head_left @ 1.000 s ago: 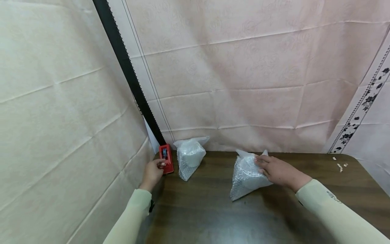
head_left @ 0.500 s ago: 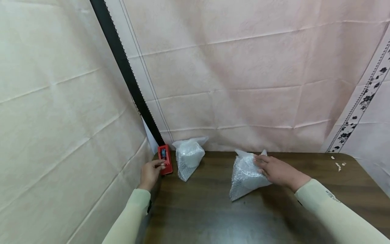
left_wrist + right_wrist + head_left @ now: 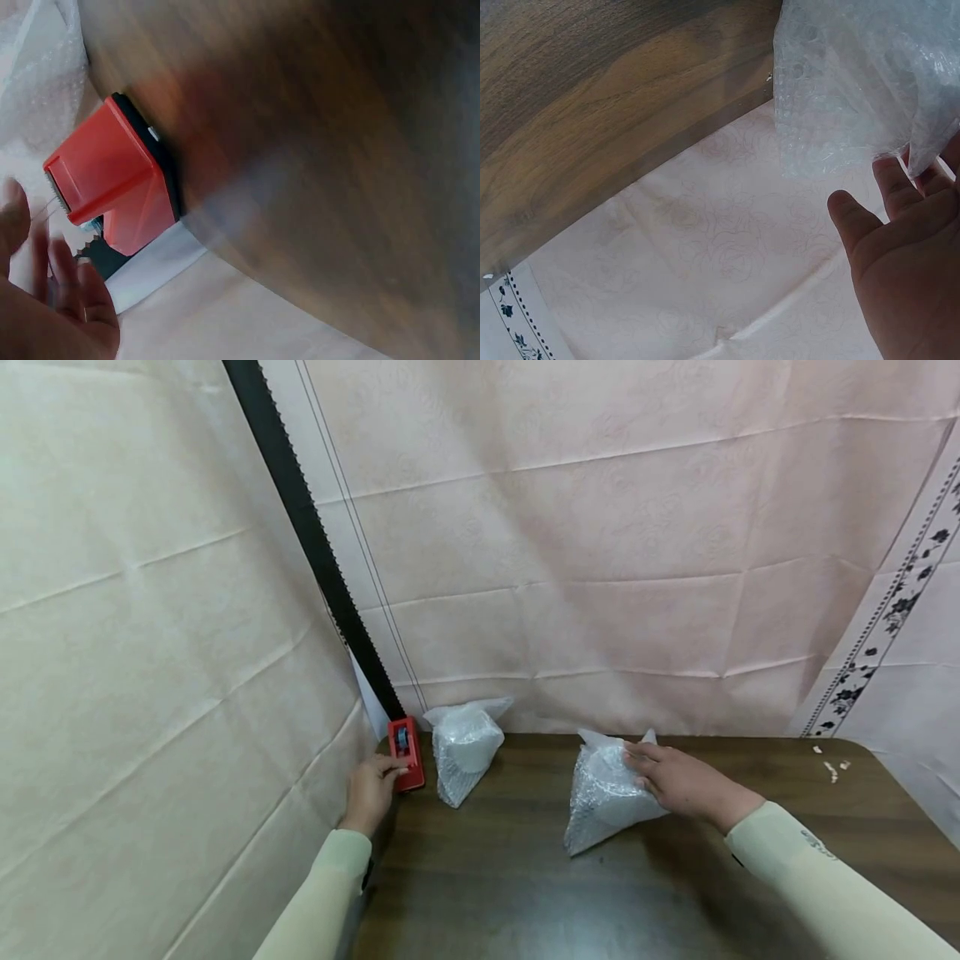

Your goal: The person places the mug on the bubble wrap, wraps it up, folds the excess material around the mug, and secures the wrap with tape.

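Observation:
At the table's far left corner stands a red tape dispenser [image 3: 407,752] with a blue roll core inside. My left hand [image 3: 371,793] is at its near end, and in the left wrist view a thin strip of clear tape [image 3: 46,209] runs from the toothed cutter to the thumb and fingers, which pinch it. My right hand [image 3: 692,783] rests with its fingers [image 3: 891,184] against a bubble-wrapped bundle [image 3: 606,797] on the table. What the wrap encloses looks whitish but is unclear. Some of the right fingertips are hidden behind the wrap.
Just right of the dispenser stands a second bubble-wrapped bundle [image 3: 467,747]. Small white scraps [image 3: 832,770] lie at the far right of the wooden table [image 3: 510,877]. Cloth [image 3: 615,568] hangs behind and on the left, close to the table edges.
My left hand has shifted slightly at the dispenser's near end, its fingers still by the cutter. The right hand and both bundles have stayed put; the head view drifted a little.

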`<control>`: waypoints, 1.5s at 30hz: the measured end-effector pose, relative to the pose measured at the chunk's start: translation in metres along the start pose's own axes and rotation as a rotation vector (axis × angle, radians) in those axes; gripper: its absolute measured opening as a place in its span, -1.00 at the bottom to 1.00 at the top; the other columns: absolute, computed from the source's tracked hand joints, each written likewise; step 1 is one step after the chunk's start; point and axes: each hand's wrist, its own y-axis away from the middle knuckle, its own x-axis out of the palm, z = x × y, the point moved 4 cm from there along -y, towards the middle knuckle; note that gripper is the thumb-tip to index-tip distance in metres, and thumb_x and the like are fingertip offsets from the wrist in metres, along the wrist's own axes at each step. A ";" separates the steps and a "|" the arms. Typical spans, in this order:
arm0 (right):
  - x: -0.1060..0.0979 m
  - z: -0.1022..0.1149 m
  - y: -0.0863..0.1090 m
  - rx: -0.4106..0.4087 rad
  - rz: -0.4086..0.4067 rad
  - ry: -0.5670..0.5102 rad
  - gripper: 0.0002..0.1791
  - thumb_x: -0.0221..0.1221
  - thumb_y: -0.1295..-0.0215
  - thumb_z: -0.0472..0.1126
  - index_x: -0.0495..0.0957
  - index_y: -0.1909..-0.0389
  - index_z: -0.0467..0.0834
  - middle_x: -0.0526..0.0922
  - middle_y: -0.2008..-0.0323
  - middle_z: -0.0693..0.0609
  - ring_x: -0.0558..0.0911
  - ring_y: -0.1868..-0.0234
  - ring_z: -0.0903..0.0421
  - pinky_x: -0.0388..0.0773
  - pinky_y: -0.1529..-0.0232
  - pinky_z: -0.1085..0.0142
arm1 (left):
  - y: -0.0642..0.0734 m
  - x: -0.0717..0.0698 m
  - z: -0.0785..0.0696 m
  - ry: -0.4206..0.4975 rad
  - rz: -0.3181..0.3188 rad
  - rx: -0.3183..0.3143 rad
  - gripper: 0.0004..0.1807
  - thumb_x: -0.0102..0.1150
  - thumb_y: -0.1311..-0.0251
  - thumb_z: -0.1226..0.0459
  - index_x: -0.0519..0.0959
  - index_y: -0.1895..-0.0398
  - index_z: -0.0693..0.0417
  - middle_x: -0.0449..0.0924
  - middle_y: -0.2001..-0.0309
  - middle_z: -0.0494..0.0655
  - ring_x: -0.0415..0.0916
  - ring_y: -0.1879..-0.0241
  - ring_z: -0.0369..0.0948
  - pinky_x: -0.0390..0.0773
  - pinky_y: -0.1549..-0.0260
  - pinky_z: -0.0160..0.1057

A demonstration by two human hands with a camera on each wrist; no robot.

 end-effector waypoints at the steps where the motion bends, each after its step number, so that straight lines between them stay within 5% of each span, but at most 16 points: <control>1: 0.000 0.000 0.000 -0.003 -0.002 0.000 -0.47 0.27 -0.67 -0.20 0.59 -0.52 -0.34 0.59 -0.57 -0.32 0.63 -0.50 -0.41 0.62 -0.45 -0.30 | 0.000 0.000 0.000 0.025 -0.001 0.004 -0.87 0.51 -0.44 0.38 0.92 0.04 0.13 0.60 -0.25 0.20 0.56 -0.28 0.08 0.69 -0.22 0.13; 4: 0.000 0.000 -0.001 -0.010 -0.009 0.004 -0.47 0.27 -0.66 -0.21 0.59 -0.51 -0.35 0.59 -0.56 -0.33 0.64 -0.49 -0.41 0.62 -0.44 -0.30 | -0.001 0.000 0.003 0.116 0.044 0.014 -0.92 0.48 -0.45 0.40 0.89 0.10 0.20 0.34 -0.44 0.23 0.36 -0.46 0.17 0.57 -0.43 0.22; 8: 0.000 0.001 -0.002 -0.013 -0.010 0.001 -0.47 0.27 -0.66 -0.22 0.59 -0.51 -0.36 0.59 -0.56 -0.33 0.63 -0.49 -0.41 0.62 -0.44 -0.29 | -0.004 0.001 0.009 0.127 0.174 0.066 -0.94 0.39 -0.53 0.38 0.76 0.20 0.13 0.26 -0.77 0.21 0.26 -0.72 0.36 0.30 -0.68 0.44; 13: -0.001 0.003 -0.003 -0.020 -0.010 0.003 -0.48 0.27 -0.67 -0.21 0.60 -0.51 -0.35 0.60 -0.55 -0.32 0.65 -0.48 -0.40 0.63 -0.43 -0.28 | -0.002 -0.005 0.014 0.121 0.295 0.072 -0.91 0.33 -0.58 0.36 0.71 0.18 0.08 0.28 -0.75 0.25 -0.08 -0.81 0.49 -0.05 -0.71 0.57; 17: -0.001 0.002 -0.004 -0.021 -0.009 0.003 -0.48 0.27 -0.67 -0.22 0.59 -0.51 -0.36 0.59 -0.55 -0.33 0.65 -0.47 -0.41 0.64 -0.42 -0.29 | 0.004 -0.010 0.014 0.069 0.332 0.062 -0.94 0.35 -0.58 0.31 0.71 0.16 0.00 0.33 -0.73 0.21 -0.06 -0.82 0.45 0.02 -0.70 0.54; 24: -0.002 0.003 -0.003 -0.005 0.005 -0.003 -0.47 0.26 -0.68 -0.22 0.57 -0.54 -0.35 0.58 -0.56 -0.33 0.64 -0.48 -0.42 0.62 -0.43 -0.30 | 0.020 -0.016 0.004 -0.053 0.319 0.218 -0.89 0.40 -0.52 0.35 0.67 0.23 0.01 0.36 -0.71 0.29 0.42 -0.65 0.34 0.46 -0.58 0.39; 28: 0.001 0.002 -0.003 -0.014 -0.004 -0.010 -0.46 0.26 -0.67 -0.22 0.57 -0.54 -0.35 0.58 -0.56 -0.34 0.64 -0.47 -0.42 0.63 -0.43 -0.30 | 0.026 -0.019 0.002 -0.056 0.304 0.248 -0.83 0.41 -0.50 0.38 0.63 0.28 0.02 0.37 -0.70 0.30 0.58 -0.52 0.30 0.62 -0.44 0.35; 36: 0.004 -0.004 0.004 -0.054 -0.075 0.027 -0.47 0.31 -0.62 -0.22 0.61 -0.48 -0.37 0.63 -0.50 -0.35 0.68 -0.41 -0.42 0.67 -0.34 -0.27 | 0.024 -0.013 0.003 0.192 0.416 0.141 -0.84 0.32 -0.59 0.37 0.63 0.26 0.06 0.04 -0.86 0.24 0.40 -0.66 0.33 0.49 -0.54 0.40; 45: 0.000 -0.001 0.001 -0.013 -0.014 -0.012 -0.45 0.29 -0.64 -0.24 0.57 -0.53 -0.36 0.59 -0.55 -0.36 0.62 -0.49 -0.42 0.62 -0.44 -0.30 | 0.029 -0.013 -0.002 0.224 0.587 0.143 -0.79 0.39 -0.50 0.44 0.63 0.35 0.11 -0.17 -0.89 0.30 0.10 -0.78 0.39 0.36 -0.61 0.47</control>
